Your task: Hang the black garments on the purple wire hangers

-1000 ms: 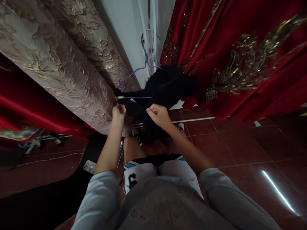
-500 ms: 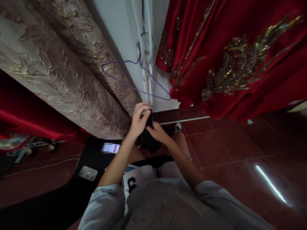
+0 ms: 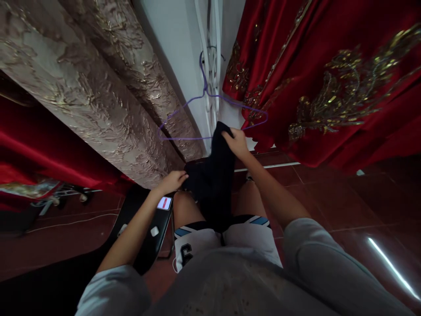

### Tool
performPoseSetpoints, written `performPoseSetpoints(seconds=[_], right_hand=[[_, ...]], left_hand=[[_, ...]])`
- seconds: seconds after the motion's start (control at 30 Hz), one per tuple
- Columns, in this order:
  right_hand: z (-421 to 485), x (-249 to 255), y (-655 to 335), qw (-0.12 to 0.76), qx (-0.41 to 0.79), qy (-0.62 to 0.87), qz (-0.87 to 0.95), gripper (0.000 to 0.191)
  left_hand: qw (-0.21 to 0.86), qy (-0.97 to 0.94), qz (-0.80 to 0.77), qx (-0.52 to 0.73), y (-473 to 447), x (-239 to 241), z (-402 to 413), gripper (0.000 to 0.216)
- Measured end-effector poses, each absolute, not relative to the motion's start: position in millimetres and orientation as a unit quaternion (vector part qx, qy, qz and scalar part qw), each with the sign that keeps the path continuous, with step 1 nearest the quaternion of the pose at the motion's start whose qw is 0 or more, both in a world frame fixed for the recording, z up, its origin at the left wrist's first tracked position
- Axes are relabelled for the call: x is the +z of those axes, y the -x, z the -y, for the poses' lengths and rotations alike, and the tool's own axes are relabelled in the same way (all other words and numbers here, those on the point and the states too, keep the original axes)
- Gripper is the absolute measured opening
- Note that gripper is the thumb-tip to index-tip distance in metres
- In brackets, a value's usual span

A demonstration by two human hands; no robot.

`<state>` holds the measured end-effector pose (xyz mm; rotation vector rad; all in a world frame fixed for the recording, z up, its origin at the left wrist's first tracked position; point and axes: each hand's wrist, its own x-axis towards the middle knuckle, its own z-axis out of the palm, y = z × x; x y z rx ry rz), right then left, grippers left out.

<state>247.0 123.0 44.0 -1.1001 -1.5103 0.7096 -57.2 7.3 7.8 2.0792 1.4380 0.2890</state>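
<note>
A dark navy garment (image 3: 215, 175), its exact kind not clear, hangs spread between my hands and down over the space between my knees. My right hand (image 3: 237, 142) grips its raised upper edge, thumb on the near face. Lower and to the left, my left hand (image 3: 174, 181) pinches the garment's other side. Just above and behind the cloth, a purple clothes hanger (image 3: 194, 100) hangs from white rails (image 3: 212, 83); the garment's top overlaps the hanger's lower bar.
Textured beige curtains (image 3: 108, 101) hang to the left, and red cloth with gold sequins (image 3: 329, 105) to the right. A black bench (image 3: 151, 248) at lower left bears a phone (image 3: 164, 202) and a small white case (image 3: 154, 231). The floor (image 3: 315, 197) is red tile.
My hands have moved apart: the right rose with the garment's edge, the left went down and left. The dark garment is now spread out. The hanger has swung round to the right.
</note>
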Motion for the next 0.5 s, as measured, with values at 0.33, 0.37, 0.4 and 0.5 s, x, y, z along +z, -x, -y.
performPoseSetpoints(seconds=[0.33,0.37,0.4,0.5], right_hand=[[-80.9,71.6,-291.6,0.467,0.339,0.407,0.708,0.033],[-76.1,71.0,-291.7,0.451,0.330,0.400,0.726,0.030],[-71.2,70.8,-293.7,0.435,0.314,0.396,0.745,0.029],[-59.4,76.8,-312.5,0.417,0.241,0.396,0.782,0.040]], left_hand=[[0.096,-0.770,-0.456,0.435,47.7,127.9,-57.9,0.018],[0.103,-0.770,-0.450,0.441,40.8,132.3,-62.1,0.014],[0.110,-0.770,-0.446,0.443,35.6,134.7,-66.9,0.013],[0.117,-0.783,-0.439,0.426,31.5,135.6,-83.4,0.023]])
